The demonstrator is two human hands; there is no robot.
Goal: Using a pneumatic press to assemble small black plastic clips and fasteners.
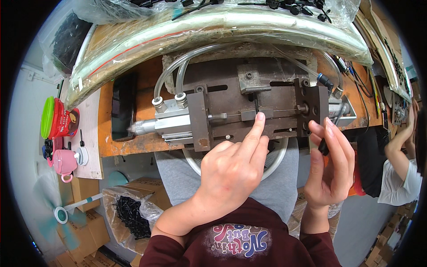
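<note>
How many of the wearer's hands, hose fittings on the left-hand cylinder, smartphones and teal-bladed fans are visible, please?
Left hand and right hand: 2
Hose fittings: 2
Smartphone: 1
Teal-bladed fan: 1
Total: 6

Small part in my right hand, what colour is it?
The small part in your right hand is black; it shows best in the head view.

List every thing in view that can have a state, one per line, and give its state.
Left hand: index finger extended, tip at the machine
Right hand: bent, holding a black piece
Phone: lying flat, screen dark
Fan: blades blurred, apparently spinning
Bag: open, holding black parts
Hoses: plugged into the machine
</note>
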